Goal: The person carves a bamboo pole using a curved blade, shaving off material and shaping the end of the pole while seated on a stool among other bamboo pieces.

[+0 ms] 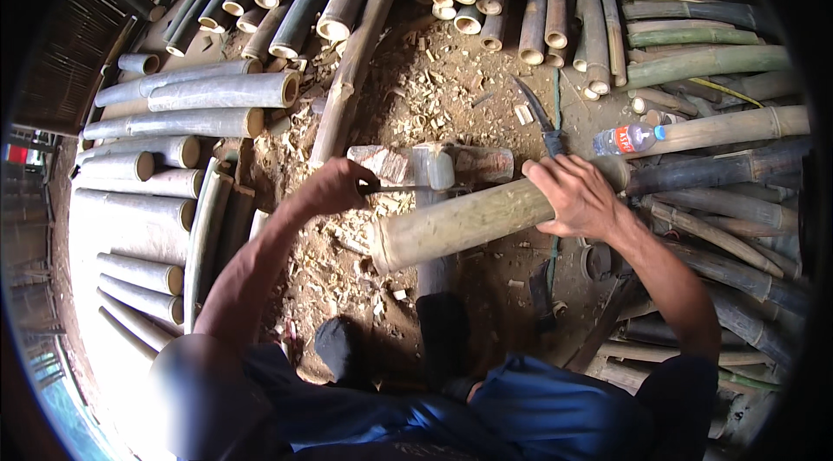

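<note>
The left hand [347, 186] is clenched, its fingers curled round the end of a thin dark tool [403, 189] that points to the right; the grip hides most of that end, so it seems to be a handle. The right hand [577, 196] grasps a thick bamboo length [460, 225] from above, near its right end, thumb on the near side and fingers over the far side. The bamboo lies aslant in front of the person, its left end lower and nearer the body, and crosses over a dark post [436, 274]. Just beyond it lies a rough wooden crosspiece [382, 166], with a pale block [442, 170] at its middle. A curved knife [533, 105] rests on the floor [486, 287] beyond the right hand, among pale shavings [425, 118]. A clear bottle [629, 139] with a blue cap lies to the right of that hand, near the stacked bamboo poles [720, 166]. More cut bamboo pieces [204, 123] lie at the left
</note>
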`<state>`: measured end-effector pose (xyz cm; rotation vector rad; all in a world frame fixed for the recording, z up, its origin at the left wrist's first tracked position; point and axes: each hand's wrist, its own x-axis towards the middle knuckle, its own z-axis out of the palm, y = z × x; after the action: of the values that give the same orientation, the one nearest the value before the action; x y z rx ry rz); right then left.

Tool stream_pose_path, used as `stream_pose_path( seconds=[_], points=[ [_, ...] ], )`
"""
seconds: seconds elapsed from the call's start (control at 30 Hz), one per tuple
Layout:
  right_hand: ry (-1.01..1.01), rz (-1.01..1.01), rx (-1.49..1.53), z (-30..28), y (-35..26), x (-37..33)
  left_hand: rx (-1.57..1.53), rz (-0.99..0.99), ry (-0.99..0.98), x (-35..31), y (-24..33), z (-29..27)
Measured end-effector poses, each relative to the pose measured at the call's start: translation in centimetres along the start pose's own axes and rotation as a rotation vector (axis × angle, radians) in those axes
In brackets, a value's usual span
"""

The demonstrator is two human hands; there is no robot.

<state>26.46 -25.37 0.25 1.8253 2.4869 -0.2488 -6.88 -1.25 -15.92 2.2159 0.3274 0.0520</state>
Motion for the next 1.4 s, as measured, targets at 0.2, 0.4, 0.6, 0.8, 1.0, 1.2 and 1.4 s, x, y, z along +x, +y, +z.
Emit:
stream_pose_path(
  seconds=[0.2,0.4,0.6,0.8,1.0,1.2,1.4],
  points=[
    [0.292,0.462,0.663,1.1,-2.8,-2.2,-0.448,-0.224,0.212,2.9,-0.9,-5.4],
    [0.475,0.621,0.994,1.3,-2.2,-2.8,0.239,-0.078,0.115,2.9,2.4,-6.0],
    [0.410,0.708,1.229,-0.1,-3.8,-1.6,0.392,-0.100,0.062,2.6,1.9,-4.7],
    [0.386,0.607,1.163,0.5,-4.1,-1.1,0.399,-0.063,0.140,2.2,1.3,-4.2],
    [0.405,0.576,1.154,0.2,-4.7,-0.5,0.422,-0.074,0.136,2.0,1.2,-4.3],
    [0.430,0.555,1.090,-0.8,-5.4,-0.1,0.513,-0.108,0.166,1.7,1.1,-3.7],
    [0.335,0.620,0.723,3.0,-6.2,1.0,0.604,-0.135,0.211,2.1,1.0,-2.7]
  ],
)
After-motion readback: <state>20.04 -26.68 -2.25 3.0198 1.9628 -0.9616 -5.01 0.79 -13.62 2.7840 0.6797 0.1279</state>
